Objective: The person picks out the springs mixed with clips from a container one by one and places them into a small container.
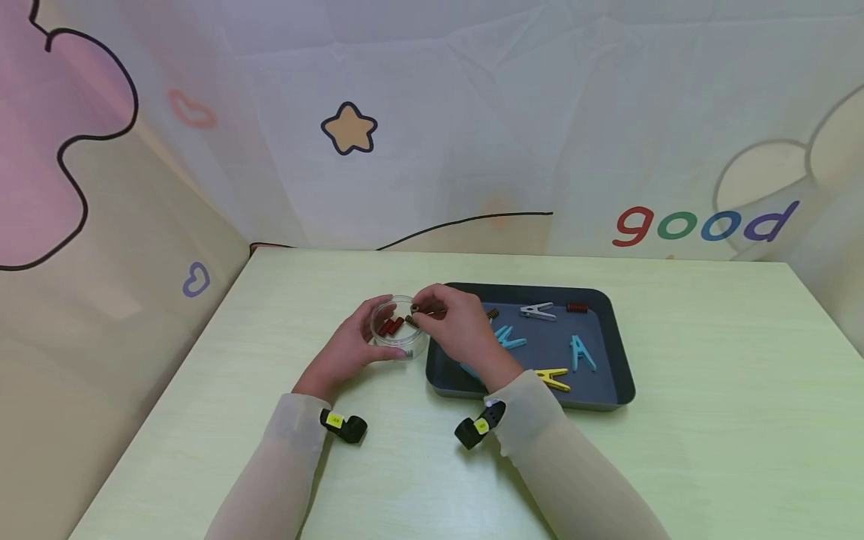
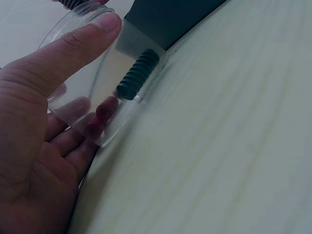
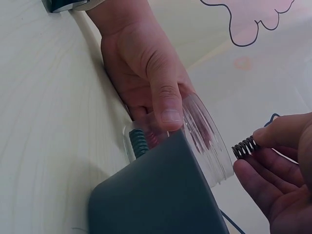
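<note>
My left hand (image 1: 346, 346) grips a clear round jar (image 1: 418, 346), thumb on the near side and fingers around the far side. Inside the jar lie red springs (image 1: 395, 326) and a dark spring (image 1: 410, 320). In the left wrist view a spring (image 2: 138, 75) looks dark green against the jar wall, beside red ones. Above the jar's open mouth, my right hand (image 1: 466, 326) pinches a dark metal coil spring (image 3: 244, 147) between thumb and fingers.
A dark grey tray (image 1: 619, 367) stands right of the jar, partly under my right forearm. It holds blue clips (image 1: 582, 353), a yellow clip (image 1: 553, 379), a white clip (image 1: 538, 312), a red spring (image 1: 577, 308) and a bronze spring (image 1: 493, 313). A printed cloth hangs behind the table.
</note>
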### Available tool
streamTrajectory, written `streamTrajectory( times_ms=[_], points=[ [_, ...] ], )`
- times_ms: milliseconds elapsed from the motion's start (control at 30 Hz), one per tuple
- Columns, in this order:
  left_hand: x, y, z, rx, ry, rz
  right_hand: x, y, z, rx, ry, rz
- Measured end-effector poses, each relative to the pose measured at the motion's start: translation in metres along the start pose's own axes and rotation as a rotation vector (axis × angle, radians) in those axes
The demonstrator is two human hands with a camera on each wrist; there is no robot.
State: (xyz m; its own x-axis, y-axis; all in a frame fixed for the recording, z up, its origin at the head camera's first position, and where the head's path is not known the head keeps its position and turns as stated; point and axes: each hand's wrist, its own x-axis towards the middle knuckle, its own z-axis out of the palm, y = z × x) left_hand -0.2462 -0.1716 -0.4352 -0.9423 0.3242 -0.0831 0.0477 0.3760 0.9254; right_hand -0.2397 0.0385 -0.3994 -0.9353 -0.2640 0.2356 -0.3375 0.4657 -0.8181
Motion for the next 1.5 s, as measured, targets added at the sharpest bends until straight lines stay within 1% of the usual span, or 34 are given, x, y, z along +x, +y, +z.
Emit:
streamTrajectory(
  times_ms=[200, 500, 733, 967, 1267, 1500],
  points=[
    [-0.001, 0.001, 0.000, 0.000, 0.000, 0.004, 0.001, 0.002, 0.002, -0.010, -0.013, 0.013],
    [-0.002, 0.003, 0.000, -0.008, 0.003, 0.003, 0.002, 0.004, 0.002, -0.017, -0.012, 0.009],
    [0.013, -0.026, -0.002, 0.005, 0.010, 0.033, 0.002, 0.004, 0.002, -0.008, -0.021, 0.029],
    [0.012, -0.025, -0.002, 0.005, 0.013, 0.054, 0.002, 0.003, 0.001, -0.016, -0.015, 0.014],
    [0.012, -0.025, -0.002, 0.003, 0.008, 0.052, 0.001, 0.002, -0.001, -0.015, -0.014, 0.000],
    [0.013, -0.025, -0.002, 0.021, 0.013, 0.035, 0.001, 0.001, -0.002, -0.017, -0.010, -0.003]
  ],
)
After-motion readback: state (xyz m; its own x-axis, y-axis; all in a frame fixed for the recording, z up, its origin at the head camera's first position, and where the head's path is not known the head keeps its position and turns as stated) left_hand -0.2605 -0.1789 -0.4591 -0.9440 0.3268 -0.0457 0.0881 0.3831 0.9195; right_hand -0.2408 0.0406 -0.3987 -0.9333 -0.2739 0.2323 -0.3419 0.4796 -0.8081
